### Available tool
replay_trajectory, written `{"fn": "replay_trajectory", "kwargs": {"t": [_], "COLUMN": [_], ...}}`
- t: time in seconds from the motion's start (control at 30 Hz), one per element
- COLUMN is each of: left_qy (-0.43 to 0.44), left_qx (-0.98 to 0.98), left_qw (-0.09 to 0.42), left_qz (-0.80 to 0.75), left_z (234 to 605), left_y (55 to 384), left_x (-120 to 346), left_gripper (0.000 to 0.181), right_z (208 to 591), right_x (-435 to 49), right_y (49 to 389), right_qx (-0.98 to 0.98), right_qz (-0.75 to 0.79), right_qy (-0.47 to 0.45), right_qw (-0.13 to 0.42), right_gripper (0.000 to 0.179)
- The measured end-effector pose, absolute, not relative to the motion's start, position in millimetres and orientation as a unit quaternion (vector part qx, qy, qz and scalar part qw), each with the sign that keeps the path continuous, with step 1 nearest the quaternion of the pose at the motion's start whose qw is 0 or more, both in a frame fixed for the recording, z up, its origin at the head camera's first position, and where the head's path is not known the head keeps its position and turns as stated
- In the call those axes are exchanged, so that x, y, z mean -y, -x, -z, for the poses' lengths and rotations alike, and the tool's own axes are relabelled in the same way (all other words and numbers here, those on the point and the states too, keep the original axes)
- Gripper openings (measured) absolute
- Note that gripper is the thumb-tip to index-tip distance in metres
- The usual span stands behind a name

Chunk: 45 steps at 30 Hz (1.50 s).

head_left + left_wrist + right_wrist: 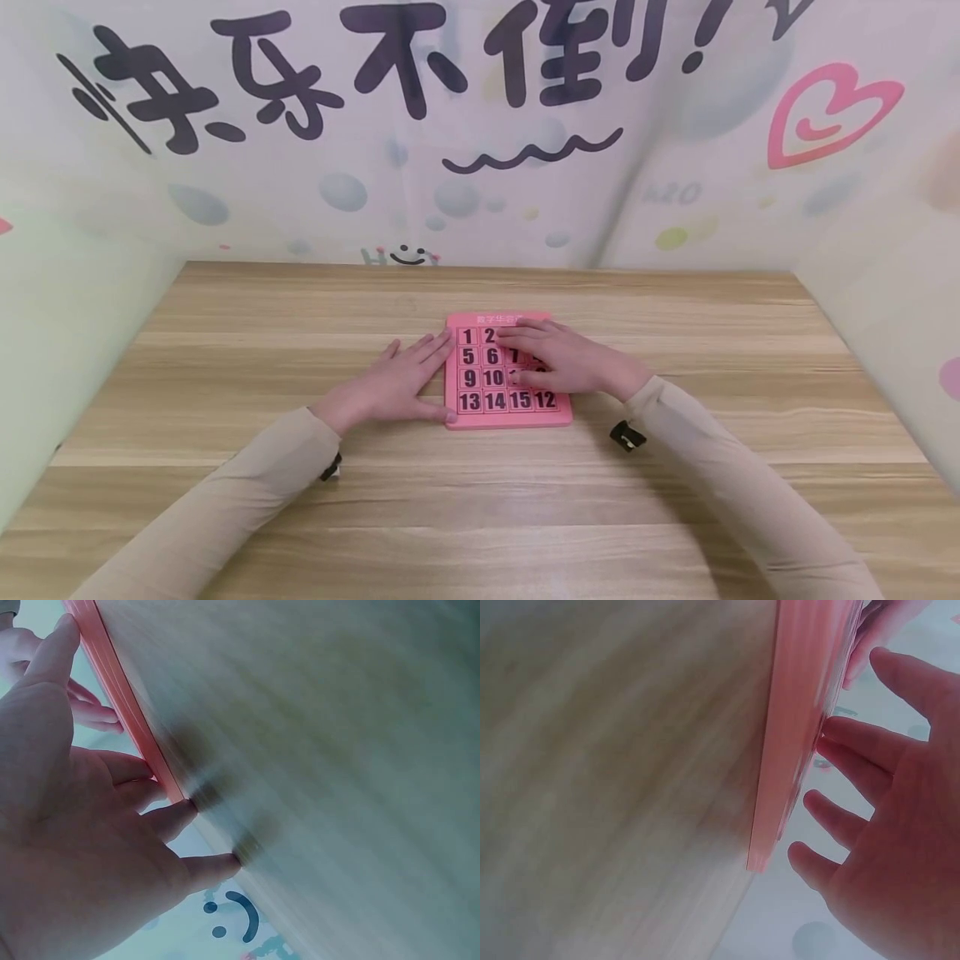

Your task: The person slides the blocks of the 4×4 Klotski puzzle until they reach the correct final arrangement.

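A pink sliding number puzzle lies flat on the wooden table, its edge showing in the left wrist view and its side wall in the right wrist view. Down its left side rests my left hand, thumb at the lower left corner and the other fingers spread by the upper left edge. My right hand reaches over from the right with extended fingers, fingertips right at the number tiles. It hides several tiles on the right. The bottom row reads 13, 14, 15, 12; 1, 5 and 9 show at the left.
Wood-grain tabletop surrounds the puzzle. Behind it rises a white wall sheet printed with large dark characters and bubbles. Side walls border the table. A small black device sits under the right wrist.
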<state>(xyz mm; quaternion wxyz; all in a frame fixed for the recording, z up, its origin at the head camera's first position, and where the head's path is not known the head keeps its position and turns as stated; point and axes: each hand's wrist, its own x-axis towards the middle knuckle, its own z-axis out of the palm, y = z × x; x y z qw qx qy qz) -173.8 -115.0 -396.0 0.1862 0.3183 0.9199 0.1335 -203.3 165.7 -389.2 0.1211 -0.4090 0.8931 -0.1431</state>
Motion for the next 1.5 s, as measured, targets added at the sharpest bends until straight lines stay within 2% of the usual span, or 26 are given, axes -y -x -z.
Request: {"fn": "replay_trajectory", "kwargs": {"t": [0.5,0.93,1.5], "left_qy": [-0.320,-0.317,-0.316], "left_qx": [-0.919,-0.919,-0.920], "left_qw": [0.185,0.188,0.187], "left_qz": [-0.137,-0.137,-0.137], "left_z": [394.9,394.3,395.8], "left_y": [174.0,173.4,173.5], "left_x": [115.7,115.3,115.6], "left_gripper": [0.104,0.104,0.104], "right_z": [378.3,376.2,384.0], "right_x": [-173.7,-187.9,-207.4], "right_y": [205.3,206.3,204.9], "right_qx": [-0.895,-0.901,-0.903], "right_qz": [0.146,0.154,0.171], "right_qy": [0.405,0.393,0.381], "right_qw": [0.119,0.100,0.105], "right_gripper": [0.051,0.055,0.054]}}
